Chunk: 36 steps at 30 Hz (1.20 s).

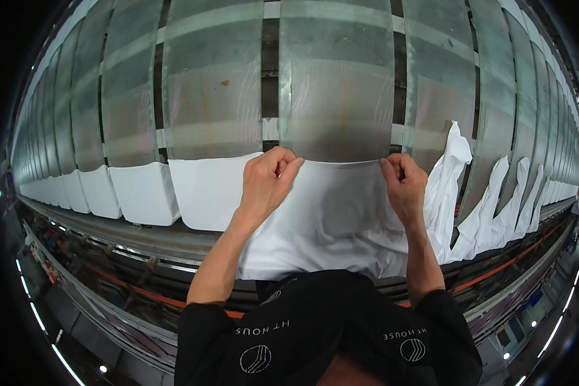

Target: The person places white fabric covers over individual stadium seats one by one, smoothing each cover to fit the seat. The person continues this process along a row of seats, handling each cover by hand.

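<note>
A piece of white fabric (337, 207) lies over the near end of a flat glass-like panel (340, 106) in front of me. My left hand (270, 178) pinches the left part of its far edge between thumb and fingers. The right part of that edge is pinched by my right hand (405, 181). Between the two hands the edge runs nearly straight across the panel, while the near part of the fabric hangs in soft folds towards my body.
Smooth white fabric pieces (142, 193) cover the near ends of panels to the left. On the right, crumpled white pieces (446, 169) lie on several panels. Dark gaps (270, 96) separate the panels. A metal rail (149, 260) and an orange bar (140, 292) run along the near side.
</note>
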Available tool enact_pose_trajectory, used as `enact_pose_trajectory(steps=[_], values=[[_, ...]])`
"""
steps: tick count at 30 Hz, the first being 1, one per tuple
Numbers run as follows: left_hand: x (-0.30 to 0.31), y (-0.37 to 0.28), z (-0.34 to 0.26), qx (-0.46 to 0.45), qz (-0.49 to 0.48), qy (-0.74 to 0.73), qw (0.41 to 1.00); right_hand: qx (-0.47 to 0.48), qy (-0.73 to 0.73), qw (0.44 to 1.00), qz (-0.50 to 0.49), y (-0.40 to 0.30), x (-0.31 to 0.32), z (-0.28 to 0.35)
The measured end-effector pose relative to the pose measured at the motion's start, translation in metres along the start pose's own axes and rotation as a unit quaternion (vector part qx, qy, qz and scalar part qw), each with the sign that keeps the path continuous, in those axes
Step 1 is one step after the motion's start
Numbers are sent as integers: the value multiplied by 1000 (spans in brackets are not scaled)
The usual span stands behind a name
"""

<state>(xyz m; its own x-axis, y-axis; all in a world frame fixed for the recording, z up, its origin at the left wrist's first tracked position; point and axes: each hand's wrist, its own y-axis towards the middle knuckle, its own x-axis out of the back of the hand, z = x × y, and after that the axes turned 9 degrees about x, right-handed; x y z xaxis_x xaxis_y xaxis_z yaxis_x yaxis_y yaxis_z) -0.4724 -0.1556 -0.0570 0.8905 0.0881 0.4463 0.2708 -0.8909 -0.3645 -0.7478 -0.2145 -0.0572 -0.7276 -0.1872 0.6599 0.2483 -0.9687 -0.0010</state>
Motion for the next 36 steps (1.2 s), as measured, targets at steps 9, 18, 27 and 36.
enact_pose_trajectory(steps=[9,18,27,36], values=[[-8,-2,7,-16,-29,10,999,11,-31,999,-21,-1,-5,-4],[-10,-3,6,-32,-51,34,998,22,-28,999,-34,-2,-6,-3],[-11,-2,9,-43,-58,57,996,35,-59,996,-56,-4,-13,-9],[-8,1,8,-31,-38,54,997,41,-67,996,-48,-5,-11,-10]])
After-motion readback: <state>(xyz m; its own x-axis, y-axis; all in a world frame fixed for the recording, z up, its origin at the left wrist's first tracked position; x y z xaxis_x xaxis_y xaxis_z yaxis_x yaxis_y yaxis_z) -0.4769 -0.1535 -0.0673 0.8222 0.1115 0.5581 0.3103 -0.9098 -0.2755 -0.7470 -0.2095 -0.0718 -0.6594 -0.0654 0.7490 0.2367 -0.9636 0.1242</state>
